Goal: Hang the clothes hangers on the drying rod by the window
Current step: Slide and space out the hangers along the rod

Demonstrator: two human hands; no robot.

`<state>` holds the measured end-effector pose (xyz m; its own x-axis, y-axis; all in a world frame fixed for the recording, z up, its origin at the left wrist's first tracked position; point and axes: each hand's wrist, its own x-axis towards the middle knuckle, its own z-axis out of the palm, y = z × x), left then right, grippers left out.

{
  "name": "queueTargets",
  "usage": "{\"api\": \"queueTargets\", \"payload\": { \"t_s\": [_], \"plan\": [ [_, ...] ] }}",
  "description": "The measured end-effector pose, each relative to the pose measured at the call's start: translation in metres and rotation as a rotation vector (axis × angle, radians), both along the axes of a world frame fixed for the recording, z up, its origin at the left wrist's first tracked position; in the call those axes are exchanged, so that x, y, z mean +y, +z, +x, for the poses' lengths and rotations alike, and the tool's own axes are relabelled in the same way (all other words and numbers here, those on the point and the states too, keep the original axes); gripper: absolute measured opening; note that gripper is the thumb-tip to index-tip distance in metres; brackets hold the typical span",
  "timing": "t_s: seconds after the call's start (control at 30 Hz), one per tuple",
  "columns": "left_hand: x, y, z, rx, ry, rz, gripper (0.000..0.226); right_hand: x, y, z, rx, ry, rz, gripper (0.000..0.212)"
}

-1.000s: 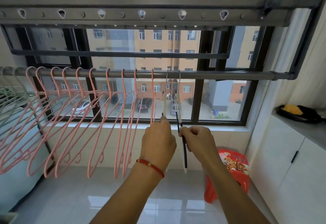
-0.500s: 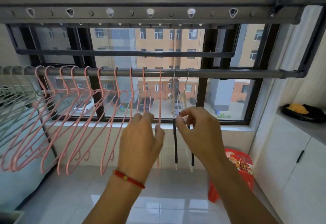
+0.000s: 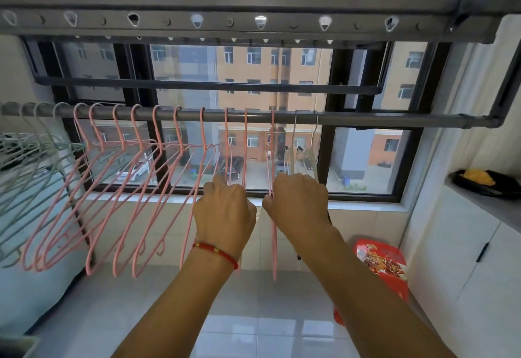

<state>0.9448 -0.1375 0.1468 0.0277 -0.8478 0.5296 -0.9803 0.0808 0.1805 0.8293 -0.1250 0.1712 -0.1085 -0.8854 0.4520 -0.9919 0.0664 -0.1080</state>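
A grey drying rod point(image 3: 366, 120) runs across the window at mid height. Several pink hangers point(image 3: 146, 177) hang on it from left to centre, with pale green hangers point(image 3: 31, 157) at the far left. Two metal-hooked hangers with black tips point(image 3: 306, 154) hang right of the pink ones. My left hand point(image 3: 224, 211) grips pink hangers near the centre. My right hand point(image 3: 298, 202) holds the rightmost pink hanger point(image 3: 274, 245), its thumb against the wire. Behind that hand the lower parts of the metal-hooked hangers are hidden.
A wider grey rack bar with holes point(image 3: 253, 22) spans overhead. A red plastic stool point(image 3: 380, 264) stands on the tiled floor at right. White cabinets point(image 3: 465, 259) line the right wall, with a black tray point(image 3: 485, 181) on top. A pale bundle point(image 3: 25, 259) sits at left.
Both hands have left the black-tipped hangers and moved left onto the pink ones. The view has tilted up and shifted slightly left.
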Motion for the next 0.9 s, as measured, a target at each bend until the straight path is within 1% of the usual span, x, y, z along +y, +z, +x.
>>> {"api": "queueTargets", "payload": {
  "t_s": [0.1,0.53,0.67,0.73,0.8,0.9],
  "plan": [
    [0.001,0.0,0.0,0.019,-0.025,-0.007,0.022,0.001,-0.001,0.0,0.005,-0.008,-0.002,0.025],
    [0.002,-0.002,0.005,0.041,-0.039,0.007,0.026,0.004,-0.001,0.003,-0.001,-0.038,0.009,0.031],
    [0.007,0.0,0.013,0.088,-0.079,-0.011,0.033,0.01,0.001,0.004,-0.041,-0.049,-0.055,0.035],
    [0.012,0.003,0.023,0.131,-0.083,-0.044,0.035,0.015,0.004,0.01,-0.046,-0.008,-0.151,0.035],
    [0.013,0.003,0.035,0.169,-0.078,-0.078,0.032,0.018,0.008,0.021,-0.072,0.081,-0.237,0.033],
    [0.007,-0.004,0.055,0.209,-0.067,-0.143,0.023,0.011,0.01,0.042,-0.145,0.243,-0.217,0.031]
  ]
}}
